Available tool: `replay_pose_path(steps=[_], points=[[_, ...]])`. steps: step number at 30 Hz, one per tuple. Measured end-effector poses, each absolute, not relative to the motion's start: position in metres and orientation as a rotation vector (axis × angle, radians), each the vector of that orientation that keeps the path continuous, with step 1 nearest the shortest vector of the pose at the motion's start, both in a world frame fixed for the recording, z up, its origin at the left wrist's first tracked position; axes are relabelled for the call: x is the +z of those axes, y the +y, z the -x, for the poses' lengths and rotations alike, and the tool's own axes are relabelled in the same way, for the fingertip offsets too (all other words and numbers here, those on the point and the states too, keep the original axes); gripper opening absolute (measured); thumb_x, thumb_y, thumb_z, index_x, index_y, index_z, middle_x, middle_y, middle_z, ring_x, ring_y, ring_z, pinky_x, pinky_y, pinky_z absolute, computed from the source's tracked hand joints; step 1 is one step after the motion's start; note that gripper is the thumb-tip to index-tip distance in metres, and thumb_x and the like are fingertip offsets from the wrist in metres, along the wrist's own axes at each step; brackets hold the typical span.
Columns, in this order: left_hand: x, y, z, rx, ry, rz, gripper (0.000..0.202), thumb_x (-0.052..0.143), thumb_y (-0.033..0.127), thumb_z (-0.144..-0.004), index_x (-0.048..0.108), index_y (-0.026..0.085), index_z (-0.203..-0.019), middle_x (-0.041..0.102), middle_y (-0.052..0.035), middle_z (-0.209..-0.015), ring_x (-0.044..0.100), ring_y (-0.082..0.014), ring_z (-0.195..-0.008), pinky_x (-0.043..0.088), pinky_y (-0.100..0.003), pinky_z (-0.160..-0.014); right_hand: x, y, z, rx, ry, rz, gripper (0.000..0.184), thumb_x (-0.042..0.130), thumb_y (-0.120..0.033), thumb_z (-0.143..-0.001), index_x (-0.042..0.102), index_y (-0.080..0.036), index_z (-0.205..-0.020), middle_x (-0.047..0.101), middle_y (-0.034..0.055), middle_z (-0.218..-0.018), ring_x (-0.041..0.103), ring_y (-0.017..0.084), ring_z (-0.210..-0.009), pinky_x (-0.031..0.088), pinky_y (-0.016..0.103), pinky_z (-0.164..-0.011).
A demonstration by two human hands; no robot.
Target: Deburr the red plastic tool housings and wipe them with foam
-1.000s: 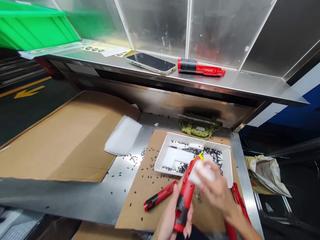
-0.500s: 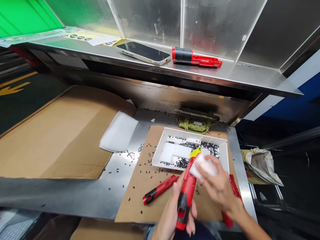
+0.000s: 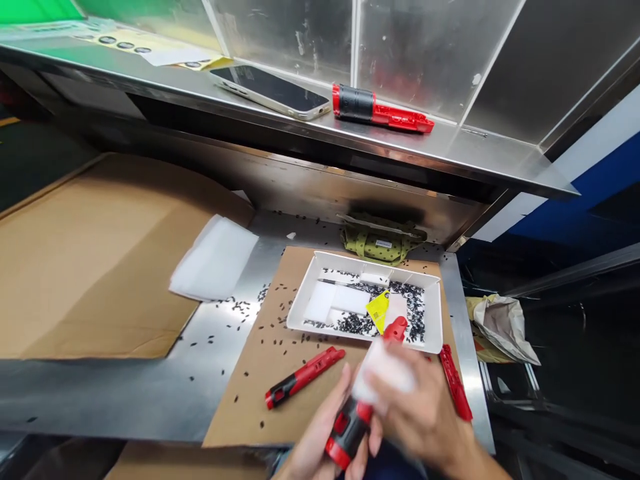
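Observation:
My left hand [image 3: 320, 433] grips a red and black cordless screwdriver [image 3: 350, 420] low in the view, its red tip end [image 3: 397, 328] pointing toward a white plastic tray [image 3: 365, 263]. My right hand [image 3: 423, 417] presses a piece of white foam [image 3: 383, 370] around the tool's middle, hiding that part. A yellow tag [image 3: 377, 310] lies in the tray just beyond the tip. Near my left hand, a red and black tool part [image 3: 305, 377] rests on a brown cardboard sheet [image 3: 250, 373]. A long red plastic housing piece [image 3: 455, 383] lies beyond my right hand.
Small black pieces lie scattered in the tray, on the cardboard and on the steel table [image 3: 125, 400]. A phone [image 3: 270, 90] and a red and black tool body [image 3: 377, 110] sit on the steel shelf above. Nearby are a foam sheet [image 3: 215, 257], green pouch [image 3: 380, 243] and crumpled bag [image 3: 503, 327].
Both hands have drawn the screwdriver and foam back toward me, off the tray. The yellow tag now shows apart from the tool. The whole view has shifted slightly.

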State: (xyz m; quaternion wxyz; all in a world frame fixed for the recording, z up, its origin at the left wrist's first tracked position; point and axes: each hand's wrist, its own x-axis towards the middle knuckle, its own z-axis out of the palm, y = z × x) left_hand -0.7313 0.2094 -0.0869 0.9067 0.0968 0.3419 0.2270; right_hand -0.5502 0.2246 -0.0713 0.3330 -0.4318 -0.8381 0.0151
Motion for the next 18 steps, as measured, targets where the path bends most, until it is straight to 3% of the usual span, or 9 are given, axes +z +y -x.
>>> replay_pose_path(steps=[4,8,10,12,13,15,18], points=[[-0.083,0.213,0.734,0.424,0.735,-0.095,0.082,0.01,0.055,-0.098,0.067,0.009,-0.06,0.057,-0.0057,-0.044,0.045,-0.005,-0.024,0.028,-0.012,-0.026,-0.07,0.222,0.549,0.066,-2.17,1.211,0.034,0.044,-0.018,-0.093,0.065,-0.024,-0.118,0.061,0.0136,-0.12,0.064,0.023,-0.105,0.061,0.036,-0.074],[-0.086,0.209,0.733,0.49,0.712,-0.092,0.074,0.026,0.069,-0.09,0.064,0.013,-0.059,0.053,-0.0021,-0.041,0.045,-0.0067,-0.024,0.029,-0.013,-0.025,-0.069,0.22,0.551,0.065,-2.221,1.11,0.034,0.046,-0.019,-0.092,0.065,-0.025,-0.119,0.059,0.0136,-0.119,0.065,0.024,-0.101,0.061,0.035,-0.071],[-0.09,0.206,0.732,0.584,0.697,-0.176,0.069,0.035,0.075,-0.084,0.07,0.015,-0.086,0.055,0.0001,-0.042,0.046,-0.0087,-0.025,0.033,-0.014,-0.026,-0.07,0.219,0.554,0.07,-2.184,1.169,0.034,0.046,-0.019,-0.093,0.064,-0.026,-0.121,0.057,0.0136,-0.12,0.065,0.023,-0.099,0.06,0.035,-0.071],[-0.093,0.205,0.731,0.622,0.689,-0.218,0.072,0.037,0.076,-0.082,0.06,0.02,-0.12,0.059,0.0008,-0.045,0.047,-0.0108,-0.026,0.036,-0.015,-0.027,-0.071,0.218,0.556,0.098,-2.179,1.163,0.034,0.049,-0.021,-0.093,0.063,-0.026,-0.123,0.054,0.0135,-0.121,0.064,0.022,-0.098,0.06,0.033,-0.069],[-0.094,0.204,0.731,0.62,0.685,-0.21,0.074,0.036,0.077,-0.082,0.056,0.019,-0.125,0.059,0.0008,-0.044,0.047,-0.0107,-0.026,0.035,-0.015,-0.027,-0.072,0.218,0.557,0.126,-2.199,1.111,0.033,0.049,-0.022,-0.093,0.063,-0.025,-0.123,0.053,0.0136,-0.122,0.063,0.022,-0.099,0.06,0.033,-0.07],[-0.095,0.205,0.731,0.621,0.662,-0.152,0.07,0.038,0.074,-0.084,0.06,0.017,-0.119,0.057,0.0014,-0.043,0.043,-0.0086,-0.025,0.032,-0.014,-0.026,-0.074,0.218,0.558,0.164,-2.211,1.065,0.032,0.047,-0.02,-0.093,0.064,-0.025,-0.12,0.051,0.0132,-0.123,0.061,0.022,-0.104,0.06,0.034,-0.074],[-0.097,0.207,0.734,0.58,0.572,-0.021,0.062,0.04,0.068,-0.088,0.068,0.013,-0.084,0.056,-0.0003,-0.044,0.038,-0.0038,-0.024,0.024,-0.011,-0.025,-0.077,0.22,0.556,0.142,-2.153,1.158,0.033,0.047,-0.016,-0.092,0.065,-0.025,-0.118,0.049,0.0125,-0.125,0.058,0.023,-0.11,0.059,0.035,-0.079]])
